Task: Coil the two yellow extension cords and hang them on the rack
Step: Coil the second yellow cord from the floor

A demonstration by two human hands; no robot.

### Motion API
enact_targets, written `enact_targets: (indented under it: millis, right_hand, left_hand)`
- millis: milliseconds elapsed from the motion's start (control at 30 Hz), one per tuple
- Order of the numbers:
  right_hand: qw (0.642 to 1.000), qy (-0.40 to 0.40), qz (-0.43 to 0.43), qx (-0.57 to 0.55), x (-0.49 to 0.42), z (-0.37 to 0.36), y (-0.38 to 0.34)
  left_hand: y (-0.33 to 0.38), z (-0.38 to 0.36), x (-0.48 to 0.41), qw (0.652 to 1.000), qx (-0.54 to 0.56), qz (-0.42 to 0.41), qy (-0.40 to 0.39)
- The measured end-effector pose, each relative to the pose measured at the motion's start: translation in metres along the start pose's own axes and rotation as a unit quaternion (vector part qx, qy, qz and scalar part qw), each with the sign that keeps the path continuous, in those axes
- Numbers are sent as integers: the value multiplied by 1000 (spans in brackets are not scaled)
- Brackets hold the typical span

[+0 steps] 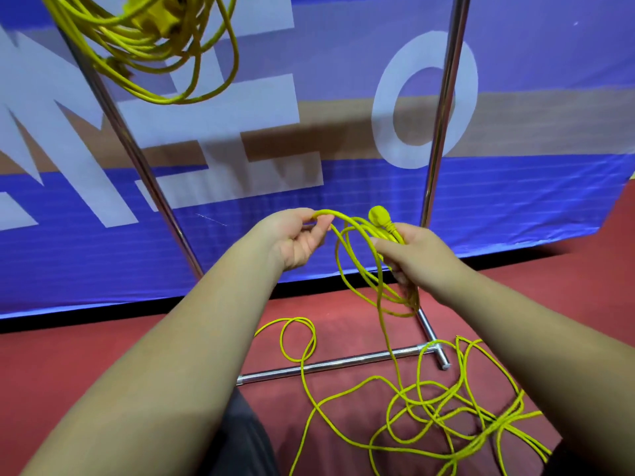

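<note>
One yellow extension cord (151,46) hangs coiled at the top left of the metal rack (443,108). My right hand (412,255) grips a few loops of the second yellow cord (443,407), whose plug (379,216) sticks up above my fingers. A strand arches from there to my left hand (297,237), which pinches it. Most of this cord lies in a loose tangle on the red floor at the lower right, some of it draped over the rack's base bar (330,365).
A blue banner (532,187) with large white letters stands right behind the rack. The rack's two uprights and its T-shaped foot (434,341) sit close in front of me. My dark trouser leg (237,438) shows at the bottom.
</note>
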State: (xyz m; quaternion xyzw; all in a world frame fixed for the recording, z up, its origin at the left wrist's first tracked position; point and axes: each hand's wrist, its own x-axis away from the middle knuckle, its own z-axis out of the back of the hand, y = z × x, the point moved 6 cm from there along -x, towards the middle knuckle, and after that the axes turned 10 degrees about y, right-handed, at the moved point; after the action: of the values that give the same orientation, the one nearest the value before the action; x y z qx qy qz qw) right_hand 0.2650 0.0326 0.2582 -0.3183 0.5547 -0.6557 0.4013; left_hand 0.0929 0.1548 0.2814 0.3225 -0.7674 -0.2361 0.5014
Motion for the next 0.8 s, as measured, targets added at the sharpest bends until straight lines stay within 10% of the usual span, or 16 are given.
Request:
enact_targets:
  millis: [533,800]
  right_hand:
    - [983,-79,-88,-138,8,-24,4]
    - [984,28,-63,-166,7,-22,3]
  left_hand:
    - [-3,9,-2,998,54,-13,31]
    - [-17,5,-2,975,-178,-123,41]
